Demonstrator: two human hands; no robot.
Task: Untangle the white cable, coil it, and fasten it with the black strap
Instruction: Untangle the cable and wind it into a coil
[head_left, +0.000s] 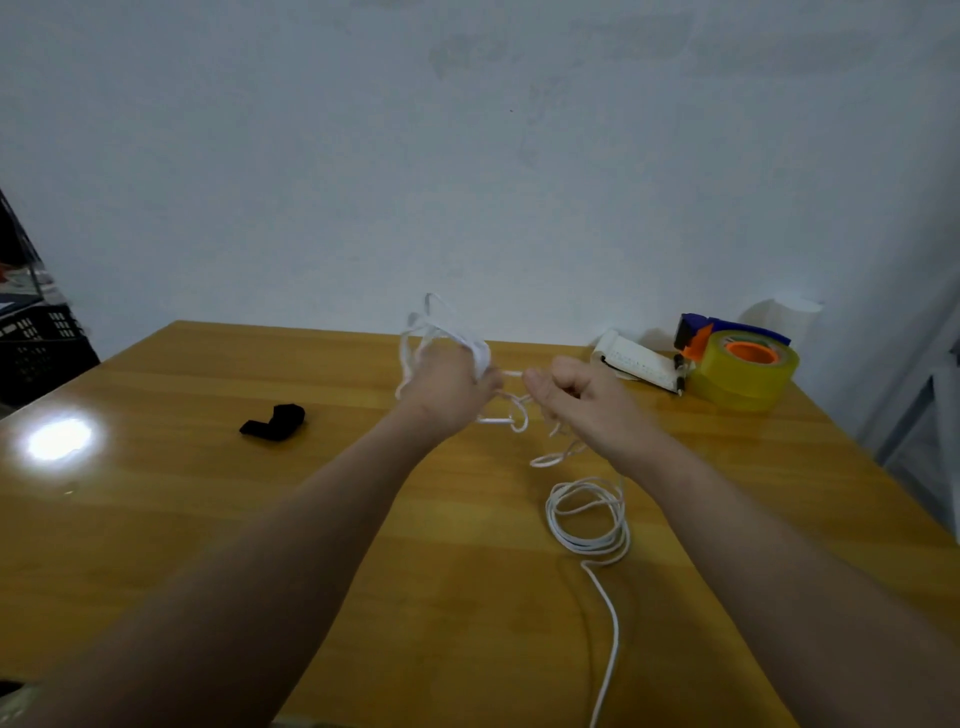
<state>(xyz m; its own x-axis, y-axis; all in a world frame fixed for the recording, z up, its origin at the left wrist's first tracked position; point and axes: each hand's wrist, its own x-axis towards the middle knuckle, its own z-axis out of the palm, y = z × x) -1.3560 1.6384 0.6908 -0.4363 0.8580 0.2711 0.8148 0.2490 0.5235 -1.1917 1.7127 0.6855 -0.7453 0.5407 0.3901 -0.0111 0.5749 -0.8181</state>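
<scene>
Left hand: raised above the table, fingers curled round a bunch of white cable loops.
Right hand: just right of it, pinching a short stretch of cable.
Cable: tangle between hands; loose coil lying near right, tail running nearer.
Strap: black, lying left, well apart.
Tape dispenser: far right.

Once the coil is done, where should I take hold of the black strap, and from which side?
Probably its raised, folded end: the black strap lies bent on the table, that end standing off the wood while the other tail lies flat. Come from above with the left hand, which is nearer, after it releases the white cable.
</scene>
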